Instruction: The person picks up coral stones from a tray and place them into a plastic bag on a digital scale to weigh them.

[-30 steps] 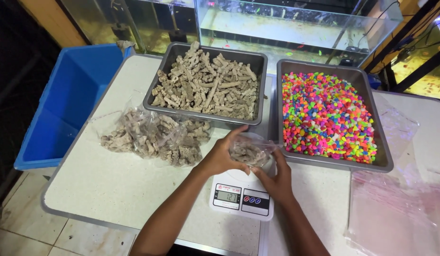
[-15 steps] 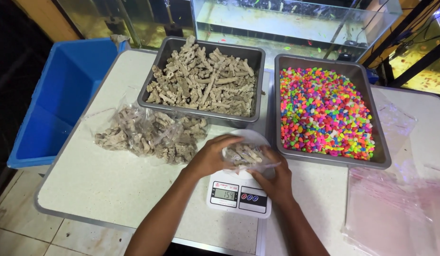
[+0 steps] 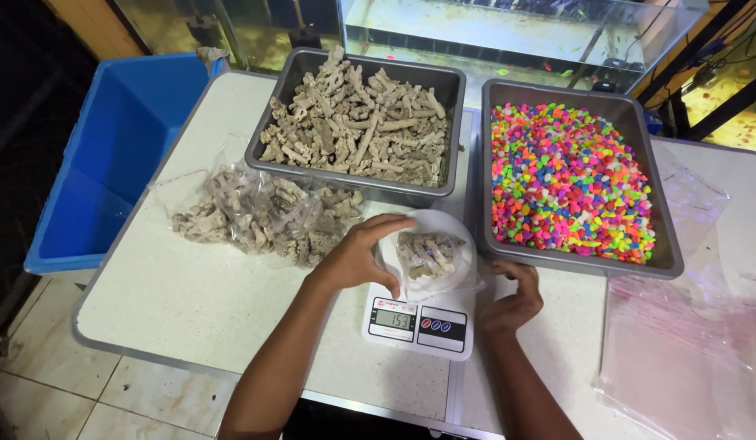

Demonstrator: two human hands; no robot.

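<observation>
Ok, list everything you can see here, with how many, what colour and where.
table: one, white speckled, under everything
blue bin: one, blue, off the table's left edge
tray of coral pieces: one, grey metal with beige pieces, back centre
tray of pebbles: one, grey metal with multicoloured pebbles, back right
filled bags: several, clear with beige pieces, left of the scale
scale: one, white, front centre
bag on scale: one, clear, holding beige pieces
empty bags: a stack, clear, front right
glass tank: one, behind the trays
left hand: grip on the bag's edge
right hand: open, beside the scale
</observation>
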